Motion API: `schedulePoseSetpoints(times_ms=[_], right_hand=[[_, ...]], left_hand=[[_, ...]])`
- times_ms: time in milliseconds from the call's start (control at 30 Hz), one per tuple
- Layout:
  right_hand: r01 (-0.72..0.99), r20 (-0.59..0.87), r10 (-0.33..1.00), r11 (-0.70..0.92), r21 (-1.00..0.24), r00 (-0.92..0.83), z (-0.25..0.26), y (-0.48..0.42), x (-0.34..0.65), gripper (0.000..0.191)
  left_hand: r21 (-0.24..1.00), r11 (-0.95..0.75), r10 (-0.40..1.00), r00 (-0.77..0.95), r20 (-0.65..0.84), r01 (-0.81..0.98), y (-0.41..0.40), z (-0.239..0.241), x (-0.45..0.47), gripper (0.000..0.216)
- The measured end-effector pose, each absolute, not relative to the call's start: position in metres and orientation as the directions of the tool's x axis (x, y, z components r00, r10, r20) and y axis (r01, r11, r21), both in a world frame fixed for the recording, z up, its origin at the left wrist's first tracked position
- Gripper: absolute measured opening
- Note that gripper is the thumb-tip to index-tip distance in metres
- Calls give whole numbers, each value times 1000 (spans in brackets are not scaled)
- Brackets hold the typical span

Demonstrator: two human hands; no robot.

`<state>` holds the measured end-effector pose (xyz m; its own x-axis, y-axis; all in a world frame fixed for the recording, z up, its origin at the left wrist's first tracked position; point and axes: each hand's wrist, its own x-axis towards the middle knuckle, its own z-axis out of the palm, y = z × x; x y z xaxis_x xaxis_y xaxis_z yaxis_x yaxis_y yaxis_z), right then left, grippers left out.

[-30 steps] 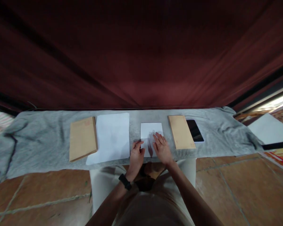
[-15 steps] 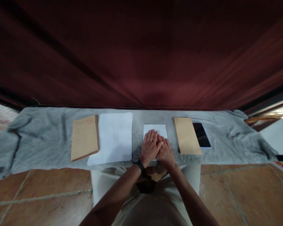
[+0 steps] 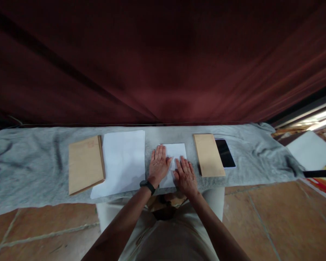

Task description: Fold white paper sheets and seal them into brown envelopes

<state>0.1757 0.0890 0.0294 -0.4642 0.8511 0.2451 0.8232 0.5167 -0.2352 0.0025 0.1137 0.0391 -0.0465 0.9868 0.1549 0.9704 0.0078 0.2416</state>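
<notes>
A small folded-looking sheet of white paper point(image 3: 176, 148) lies flat on the grey cloth in front of me. My left hand point(image 3: 159, 165) rests palm down over its left edge, fingers stretched forward and thumb out to the side. On the right part of the same sheet lies my right hand point(image 3: 185, 176), also palm down with fingers spread. Neither hand grips anything. Parts of the sheet are hidden under both hands. A dark watch point(image 3: 147, 186) is on my left wrist.
Left of my hands lie large white sheets point(image 3: 123, 159) and a stack of brown envelopes point(image 3: 85, 165). To the right are more brown envelopes point(image 3: 209, 156) and a dark-screened phone point(image 3: 225, 153). The grey cloth point(image 3: 255, 156) covers the narrow surface before a dark red curtain point(image 3: 174, 87).
My hands, close together over the paper's middle before, have moved apart, the left toward its left edge and the right toward its right. The view has shifted slightly.
</notes>
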Motion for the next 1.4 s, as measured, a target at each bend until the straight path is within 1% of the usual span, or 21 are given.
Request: schedulePoseSetpoints(times_ms=[100,267,400,467,567,633,733,867,1067,1200,1300,1400], right_hand=[[828,233,859,505,-243,-456,30,87,179,60],[847,233,868,486,-216,-439,31,82,188,62],[854,247,870,478,-204,-428,29,78,199,61],[857,246,877,465,-222,-412,30,79,200,58],[848,244,889,448,-284,-388,37,90,191,55],[817,229,875,481,-320,-426,43,101,179,54],[772,192,838,546,-326,-511,47,115,161,51],[764,178,813,583,-276,-555,40,125,153,48],[805,226,836,546,-234,-501,28,130,169,53],[822,249,848,521,-230,-468,28,134,176,55],[838,240,869,485,-249,-432,33,129,171,55],[812,204,851,523,-259,-483,38,112,163,56]], left_hand=[[273,-4,984,-45,174,962,113,39,3,65],[312,1,982,-59,178,950,114,39,2,64],[305,5,982,-62,178,952,115,43,2,64],[296,-10,980,-50,193,955,109,46,4,62],[284,-106,978,48,203,953,88,52,9,58],[277,-186,974,139,180,943,68,53,14,57],[262,-226,972,197,131,938,43,51,17,57],[242,-208,976,185,114,948,26,46,12,61],[220,-194,975,163,150,956,12,39,-2,65],[211,-196,973,163,163,958,0,35,-5,65],[233,-176,975,136,177,957,-2,40,-2,63],[286,-188,969,130,212,939,14,52,8,59]])
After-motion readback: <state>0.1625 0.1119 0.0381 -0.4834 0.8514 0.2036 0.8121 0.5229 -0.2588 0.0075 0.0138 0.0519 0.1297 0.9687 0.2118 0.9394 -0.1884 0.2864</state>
